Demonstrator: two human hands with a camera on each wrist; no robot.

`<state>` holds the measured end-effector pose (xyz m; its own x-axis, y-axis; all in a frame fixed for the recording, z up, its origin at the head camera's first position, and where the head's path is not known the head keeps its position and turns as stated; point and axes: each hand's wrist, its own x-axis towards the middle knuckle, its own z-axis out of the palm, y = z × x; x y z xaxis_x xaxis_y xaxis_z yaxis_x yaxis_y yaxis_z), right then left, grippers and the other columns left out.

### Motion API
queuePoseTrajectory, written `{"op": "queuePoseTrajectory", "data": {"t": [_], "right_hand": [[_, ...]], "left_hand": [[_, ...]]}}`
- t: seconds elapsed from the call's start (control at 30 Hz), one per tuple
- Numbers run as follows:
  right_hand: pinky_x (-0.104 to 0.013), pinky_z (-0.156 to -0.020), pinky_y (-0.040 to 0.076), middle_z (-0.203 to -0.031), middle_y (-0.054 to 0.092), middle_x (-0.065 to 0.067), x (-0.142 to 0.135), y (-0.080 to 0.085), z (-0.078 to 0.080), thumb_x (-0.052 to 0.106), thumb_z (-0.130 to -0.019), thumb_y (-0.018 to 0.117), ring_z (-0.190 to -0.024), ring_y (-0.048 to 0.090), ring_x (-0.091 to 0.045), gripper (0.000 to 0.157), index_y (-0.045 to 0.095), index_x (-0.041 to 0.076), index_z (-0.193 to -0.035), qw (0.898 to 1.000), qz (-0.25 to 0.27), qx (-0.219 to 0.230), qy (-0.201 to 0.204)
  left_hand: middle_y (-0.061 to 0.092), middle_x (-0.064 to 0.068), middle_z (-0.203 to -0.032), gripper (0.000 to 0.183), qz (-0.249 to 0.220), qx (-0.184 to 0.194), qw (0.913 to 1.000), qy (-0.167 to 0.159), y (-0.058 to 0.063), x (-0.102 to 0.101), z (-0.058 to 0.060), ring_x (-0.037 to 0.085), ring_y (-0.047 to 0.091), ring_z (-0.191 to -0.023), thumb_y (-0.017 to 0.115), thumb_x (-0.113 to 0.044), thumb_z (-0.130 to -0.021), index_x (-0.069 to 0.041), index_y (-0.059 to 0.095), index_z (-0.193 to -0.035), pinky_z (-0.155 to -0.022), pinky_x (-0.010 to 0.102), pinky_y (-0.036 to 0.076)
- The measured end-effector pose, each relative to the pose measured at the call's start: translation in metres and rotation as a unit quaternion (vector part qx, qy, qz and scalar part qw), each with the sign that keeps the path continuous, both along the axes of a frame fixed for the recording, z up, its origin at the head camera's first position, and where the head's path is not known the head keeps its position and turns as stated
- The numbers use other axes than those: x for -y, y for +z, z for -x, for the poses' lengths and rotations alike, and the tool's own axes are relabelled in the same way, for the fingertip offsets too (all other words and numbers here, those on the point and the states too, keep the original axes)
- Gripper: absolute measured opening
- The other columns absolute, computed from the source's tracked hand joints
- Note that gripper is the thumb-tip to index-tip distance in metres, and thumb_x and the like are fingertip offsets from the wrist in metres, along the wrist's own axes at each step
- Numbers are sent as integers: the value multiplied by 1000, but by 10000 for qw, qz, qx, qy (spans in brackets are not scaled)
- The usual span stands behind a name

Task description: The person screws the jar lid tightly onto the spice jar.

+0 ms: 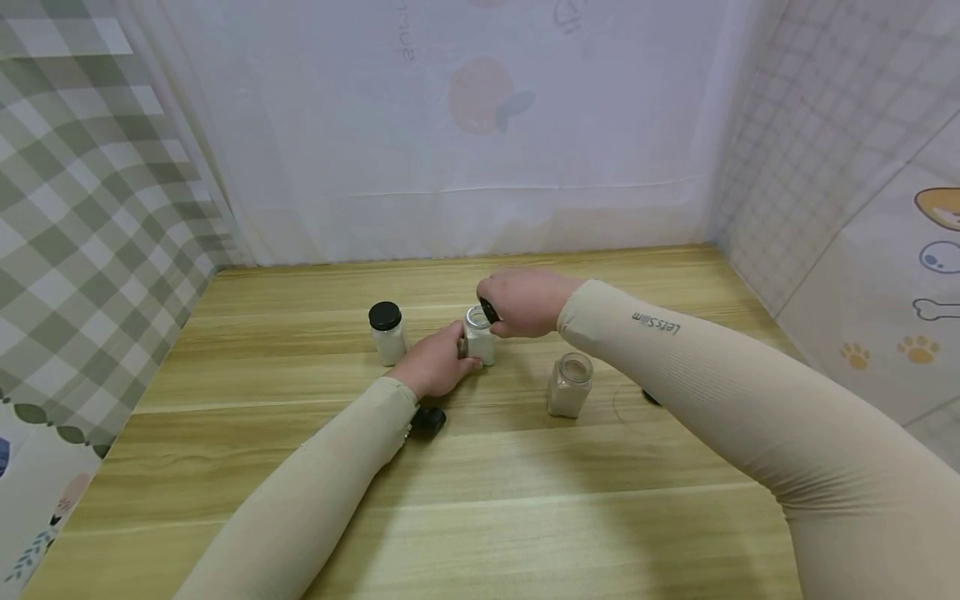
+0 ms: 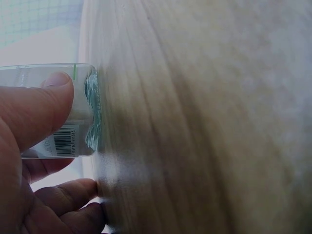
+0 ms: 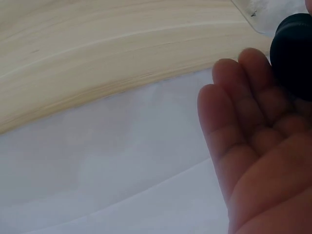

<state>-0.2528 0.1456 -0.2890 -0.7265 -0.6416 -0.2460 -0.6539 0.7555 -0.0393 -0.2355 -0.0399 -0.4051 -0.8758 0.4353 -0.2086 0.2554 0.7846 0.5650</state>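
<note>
My left hand (image 1: 435,362) grips a small square glass jar (image 1: 482,346) that stands on the table with its mouth uncovered and pale contents inside. In the left wrist view the thumb lies across the jar (image 2: 80,109) above a barcode label. My right hand (image 1: 528,302) pinches a black lid (image 1: 488,310), tilted on edge, right beside the jar's rim. The right wrist view shows the black lid (image 3: 295,58) near the jar's glass (image 3: 275,17), with the other fingers stretched out.
A jar with a black lid (image 1: 386,317) stands left of my left hand. An uncovered jar (image 1: 570,387) is nearer me on the right. A black object (image 1: 651,398) lies partly hidden under my right sleeve. Walls covered in printed cloth (image 1: 480,150) border the wooden table (image 1: 510,517).
</note>
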Motion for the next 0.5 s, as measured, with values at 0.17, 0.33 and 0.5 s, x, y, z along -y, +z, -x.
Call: {"op": "queuePoseTrajectory", "data": {"t": [0.17,0.33,0.5], "right_hand": [[-38,-78,54,-92,63,-4,2,0,0,22,-98,72,-82,59,-19,23,60,5,-106,9999,84,71,-1],[-40,-83,55,-97,64,-6,4,-2,0,22,-98,73,-86,60,-20,25,60,4,-110,9999,68,108,-20],[-40,-88,55,-105,66,-9,6,-2,-1,24,-100,72,-92,63,-22,30,60,2,-117,9999,-38,101,-23]], "left_hand": [[62,9,-147,52,-41,5,10000,5,-1,1,0,30,58,-139,68,-39,-103,-18,46,-145,-118,49,46],[62,9,-147,50,-46,15,10000,12,-1,1,0,29,58,-139,68,-39,-104,-18,46,-144,-118,50,45],[60,8,-150,52,-51,55,10000,-1,0,1,0,29,56,-141,67,-40,-104,-19,44,-146,-118,49,46]]}}
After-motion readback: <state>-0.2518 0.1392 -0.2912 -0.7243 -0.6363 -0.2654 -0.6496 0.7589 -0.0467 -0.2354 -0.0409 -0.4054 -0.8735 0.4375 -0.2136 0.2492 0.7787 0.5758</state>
